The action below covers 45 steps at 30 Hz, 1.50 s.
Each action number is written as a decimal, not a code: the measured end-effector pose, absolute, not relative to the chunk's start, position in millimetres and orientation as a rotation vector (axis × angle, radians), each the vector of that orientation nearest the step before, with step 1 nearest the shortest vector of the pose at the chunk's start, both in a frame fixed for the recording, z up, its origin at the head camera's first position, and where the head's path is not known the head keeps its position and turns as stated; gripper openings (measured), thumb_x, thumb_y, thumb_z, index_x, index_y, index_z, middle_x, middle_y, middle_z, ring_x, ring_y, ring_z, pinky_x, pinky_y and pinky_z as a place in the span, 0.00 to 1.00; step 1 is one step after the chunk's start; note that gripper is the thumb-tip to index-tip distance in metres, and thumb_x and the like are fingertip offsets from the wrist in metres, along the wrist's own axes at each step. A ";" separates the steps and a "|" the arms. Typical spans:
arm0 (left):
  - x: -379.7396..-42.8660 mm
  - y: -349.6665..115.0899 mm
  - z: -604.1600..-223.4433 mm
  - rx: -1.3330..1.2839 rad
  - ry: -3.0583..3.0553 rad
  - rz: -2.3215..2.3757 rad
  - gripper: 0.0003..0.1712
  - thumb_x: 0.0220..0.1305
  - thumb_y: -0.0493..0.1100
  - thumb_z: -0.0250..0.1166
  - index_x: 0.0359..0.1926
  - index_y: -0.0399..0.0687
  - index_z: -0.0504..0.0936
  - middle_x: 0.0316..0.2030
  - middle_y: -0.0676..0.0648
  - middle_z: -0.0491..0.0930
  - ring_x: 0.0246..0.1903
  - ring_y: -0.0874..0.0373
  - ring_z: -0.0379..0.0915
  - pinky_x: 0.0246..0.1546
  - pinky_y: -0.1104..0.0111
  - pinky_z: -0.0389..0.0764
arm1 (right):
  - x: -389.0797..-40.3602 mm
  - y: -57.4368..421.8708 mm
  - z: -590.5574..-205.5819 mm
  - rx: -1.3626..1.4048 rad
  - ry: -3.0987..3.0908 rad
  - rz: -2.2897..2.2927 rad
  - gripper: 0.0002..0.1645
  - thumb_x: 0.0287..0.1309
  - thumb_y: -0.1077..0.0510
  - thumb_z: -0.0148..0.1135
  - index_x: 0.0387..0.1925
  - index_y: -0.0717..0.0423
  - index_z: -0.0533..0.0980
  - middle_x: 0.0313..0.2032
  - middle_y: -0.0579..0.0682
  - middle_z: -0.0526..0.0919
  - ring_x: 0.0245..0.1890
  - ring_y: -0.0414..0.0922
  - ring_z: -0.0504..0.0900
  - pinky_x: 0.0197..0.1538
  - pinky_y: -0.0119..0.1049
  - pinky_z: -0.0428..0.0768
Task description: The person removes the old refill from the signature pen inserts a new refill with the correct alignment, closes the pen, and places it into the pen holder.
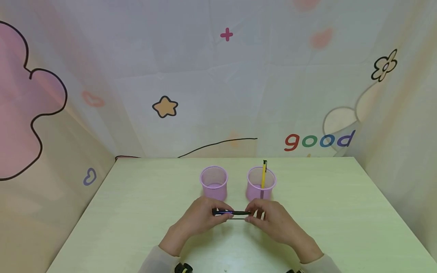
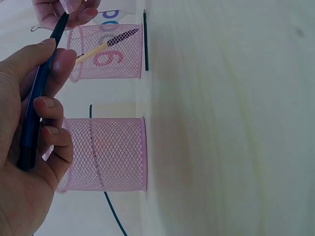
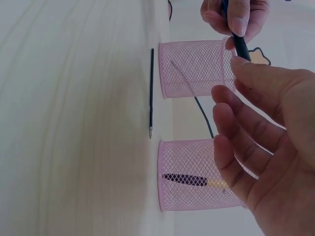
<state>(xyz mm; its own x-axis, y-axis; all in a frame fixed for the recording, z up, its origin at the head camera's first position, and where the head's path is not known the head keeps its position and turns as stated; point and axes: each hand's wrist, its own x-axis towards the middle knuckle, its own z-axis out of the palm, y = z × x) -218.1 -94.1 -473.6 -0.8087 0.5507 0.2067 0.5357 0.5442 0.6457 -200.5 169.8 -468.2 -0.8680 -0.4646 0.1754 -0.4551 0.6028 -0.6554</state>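
My left hand [image 1: 206, 215] grips a dark blue pen [image 2: 39, 93] with a black grip section, held level above the table. The fingertips of my right hand [image 1: 271, 218] pinch the pen's tip end, its other fingers loosely bent. Below the pen, a thin dark pen refill [image 3: 151, 93] with a metal tip lies on the table. Just beyond the hands stand two pink mesh cups. In the right cup [image 1: 253, 193] leans a yellow pen [image 1: 263, 176] with a black clip and grip. Nothing shows inside the left cup [image 1: 214, 192].
The pale wood-grain table [image 1: 136, 220] ends at a printed curtain [image 1: 205, 94] behind the cups. More curtain hangs along both sides. Dark objects with a bit of yellow [image 1: 183, 267] show near the wrists at the bottom edge.
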 end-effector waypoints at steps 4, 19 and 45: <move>-218.0 -93.7 -473.4 0.968 2.742 1.136 0.05 0.67 0.52 0.72 0.41 0.63 0.92 0.29 0.69 0.83 0.26 0.73 0.70 0.30 0.76 0.74 | -200.8 169.3 -467.9 -0.811 2.823 -1.151 0.06 0.63 0.54 0.72 0.37 0.40 0.81 0.29 0.31 0.82 0.30 0.31 0.77 0.33 0.29 0.77; -218.6 -93.3 -473.6 0.965 2.745 1.127 0.06 0.67 0.52 0.72 0.42 0.63 0.92 0.29 0.69 0.84 0.27 0.73 0.71 0.30 0.76 0.74 | -200.0 168.9 -466.8 -0.791 2.830 -1.143 0.06 0.65 0.53 0.71 0.35 0.37 0.81 0.27 0.32 0.80 0.28 0.31 0.75 0.32 0.29 0.75; -220.3 -93.7 -475.2 0.966 2.738 1.133 0.06 0.67 0.54 0.71 0.42 0.64 0.92 0.30 0.69 0.84 0.27 0.73 0.72 0.31 0.75 0.75 | -200.1 170.2 -467.7 -0.814 2.763 -1.162 0.09 0.73 0.50 0.63 0.38 0.46 0.84 0.29 0.44 0.83 0.27 0.33 0.73 0.30 0.29 0.73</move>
<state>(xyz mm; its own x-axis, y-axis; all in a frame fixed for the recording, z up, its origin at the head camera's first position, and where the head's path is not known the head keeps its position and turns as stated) -220.3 -93.7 -475.2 -0.8076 0.5534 0.2038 0.5356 0.5436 0.6462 -200.1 170.2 -467.7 -0.8619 -0.4797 0.1643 -0.4530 0.5829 -0.6745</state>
